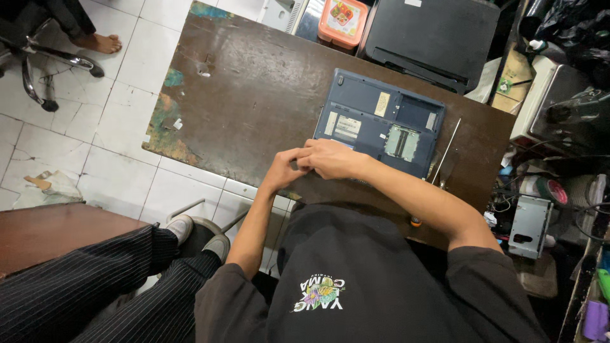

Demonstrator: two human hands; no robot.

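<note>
1. Left hand (283,170) and right hand (333,159) meet, fingers curled; whether they pinch anything cannot be told.
2. Overturned blue laptop (375,121) lies on the worktop (254,95), touching the hands at their 1 o'clock.
3. Screwdriver (445,152) at the laptop's 3 o'clock.

We take this for a small electronics repair workshop: a worn brown table (254,95) carries an upturned laptop (378,121) with its bottom bays uncovered and a long screwdriver (445,152) beside it, another dark machine (432,35) sits behind, and loose metal parts and cables (530,219) crowd the right edge above a tiled floor (121,70)
</note>
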